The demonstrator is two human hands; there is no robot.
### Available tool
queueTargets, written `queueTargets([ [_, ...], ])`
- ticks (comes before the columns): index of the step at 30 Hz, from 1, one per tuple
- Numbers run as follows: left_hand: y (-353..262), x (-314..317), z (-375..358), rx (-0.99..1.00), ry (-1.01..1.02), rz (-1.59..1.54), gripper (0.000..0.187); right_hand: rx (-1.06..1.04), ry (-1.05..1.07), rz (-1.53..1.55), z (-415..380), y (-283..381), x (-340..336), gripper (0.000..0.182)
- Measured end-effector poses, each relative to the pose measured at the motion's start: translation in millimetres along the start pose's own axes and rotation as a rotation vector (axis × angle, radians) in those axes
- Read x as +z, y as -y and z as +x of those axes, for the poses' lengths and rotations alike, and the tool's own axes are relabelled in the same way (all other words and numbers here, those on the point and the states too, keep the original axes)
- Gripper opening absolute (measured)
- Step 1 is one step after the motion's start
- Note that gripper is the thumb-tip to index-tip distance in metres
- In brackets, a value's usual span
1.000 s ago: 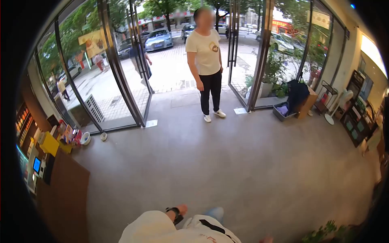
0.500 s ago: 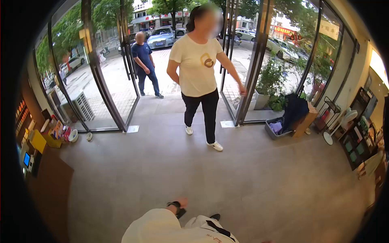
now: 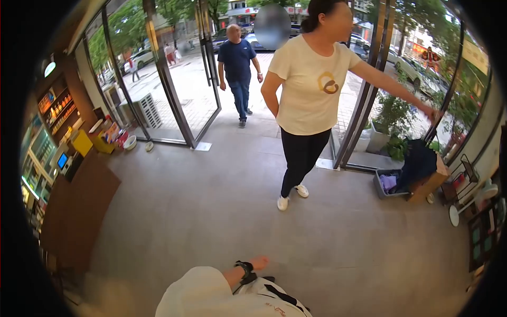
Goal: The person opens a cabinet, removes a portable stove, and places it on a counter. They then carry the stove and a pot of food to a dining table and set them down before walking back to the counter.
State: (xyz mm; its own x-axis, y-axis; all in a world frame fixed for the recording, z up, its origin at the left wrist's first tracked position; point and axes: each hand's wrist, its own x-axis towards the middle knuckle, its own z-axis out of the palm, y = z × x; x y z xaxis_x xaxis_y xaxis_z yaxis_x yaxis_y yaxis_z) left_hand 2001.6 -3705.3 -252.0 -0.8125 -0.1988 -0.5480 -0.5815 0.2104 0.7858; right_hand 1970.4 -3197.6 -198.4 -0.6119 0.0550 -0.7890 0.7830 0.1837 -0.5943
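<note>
My left hand (image 3: 259,262) is low in the head view, held in front of my body, with a dark watch (image 3: 246,270) on the wrist. Nothing shows in it, but its fingers are too small and blurred to tell how they are held. The floor (image 3: 211,222) lies beyond it, and my white sleeve (image 3: 195,293) fills the bottom of the view. My right hand is out of view.
A person in a white T-shirt (image 3: 311,90) stands ahead with one arm stretched to the right. Another person in dark blue (image 3: 238,63) is at the open glass doors. A brown counter (image 3: 84,206) is at left; a grey bin (image 3: 391,185) and cardboard box (image 3: 430,179) at right.
The person in white has come nearer and raised the outstretched arm. The person in dark blue has walked closer to the doorway. My view has turned left, and my left hand appears farther right.
</note>
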Motion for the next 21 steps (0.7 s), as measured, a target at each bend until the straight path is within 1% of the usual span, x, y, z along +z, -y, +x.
queueTargets([
  [2, -7.3, 7.9, -33.6, -0.187, 0.011, 0.397, 0.024, 0.000, 0.064, -0.013, 19.9, -2.4, -19.8, 0.027],
  [3, 9.4, 15.9, -37.6, -0.169, 0.089, 0.606, 0.023, 0.003, 0.110, -0.010, 26.6, -8.0, -30.5, 0.027],
  [4, 18.0, 24.7, -46.0, -0.139, 0.174, 0.676, 0.019, 0.005, 0.176, -0.001, 46.5, -32.4, -46.1, 0.027],
  [5, 40.8, 39.0, -43.2, 0.011, 0.239, 0.943, 0.016, -0.001, 0.289, 0.014, 68.1, -56.5, -57.9, 0.027],
  [6, 51.3, 48.8, -42.3, 0.032, 0.346, 0.950, 0.014, -0.019, 0.419, 0.051, 98.1, -94.6, -74.0, 0.028],
  [7, 50.0, 58.4, -44.3, 0.198, 0.435, 1.082, 0.017, -0.130, 0.460, 0.013, 54.8, -60.2, -75.8, 0.023],
  [8, 24.6, 78.9, -47.2, 0.225, 0.469, 1.314, 0.010, 0.053, 0.430, -0.099, 25.9, -22.3, -75.0, 0.027],
  [9, 1.9, 91.0, -41.9, 0.287, 0.596, 1.326, 0.017, 0.106, 0.477, -0.189, 22.7, -17.9, -90.8, 0.036],
  [10, 10.3, 104.8, -27.2, 0.492, 0.569, 1.293, 0.025, 0.035, 0.415, -0.252, -13.4, 19.3, -96.6, 0.046],
  [11, 16.2, 126.6, -10.6, 0.317, 0.416, 1.104, 0.032, -0.056, 0.295, -0.094, -20.0, 20.5, -110.7, 0.044],
  [12, 7.5, 142.3, 2.1, 0.216, 0.426, 0.969, 0.032, -0.144, 0.204, -0.023, -26.8, 27.6, -127.0, 0.041],
  [13, -6.4, 160.8, 18.5, 0.166, 0.475, 0.929, 0.032, -0.227, 0.130, 0.024, -29.5, 36.9, -149.2, 0.039],
  [15, -37.0, 198.7, 48.7, 0.140, 0.564, 0.883, 0.032, -0.247, -0.018, -0.026, -26.0, 61.1, -210.1, 0.039],
  [16, -60.4, 216.9, 58.6, 0.130, 0.607, 0.851, 0.032, -0.437, -0.071, -0.250, -0.9, 49.5, -247.5, 0.037],
  [17, -92.6, 236.1, 65.0, 0.115, 0.647, 0.812, 0.032, -0.292, -0.244, 0.157, -22.1, 74.5, -272.7, 0.036],
  [18, -122.7, 257.1, 68.9, 0.087, 0.682, 0.761, 0.032, -0.438, -0.397, 0.321, -46.6, 93.0, -295.9, 0.041],
  [20, -178.1, 297.9, 72.8, 0.021, 0.726, 0.643, 0.033, -0.604, -0.493, 0.515, -67.7, 105.6, -358.6, 0.052],
  [21, -203.9, 320.4, 72.9, 0.004, 0.733, 0.607, 0.033, -0.642, -0.562, 0.570, -80.4, 109.1, -387.7, 0.054],
])
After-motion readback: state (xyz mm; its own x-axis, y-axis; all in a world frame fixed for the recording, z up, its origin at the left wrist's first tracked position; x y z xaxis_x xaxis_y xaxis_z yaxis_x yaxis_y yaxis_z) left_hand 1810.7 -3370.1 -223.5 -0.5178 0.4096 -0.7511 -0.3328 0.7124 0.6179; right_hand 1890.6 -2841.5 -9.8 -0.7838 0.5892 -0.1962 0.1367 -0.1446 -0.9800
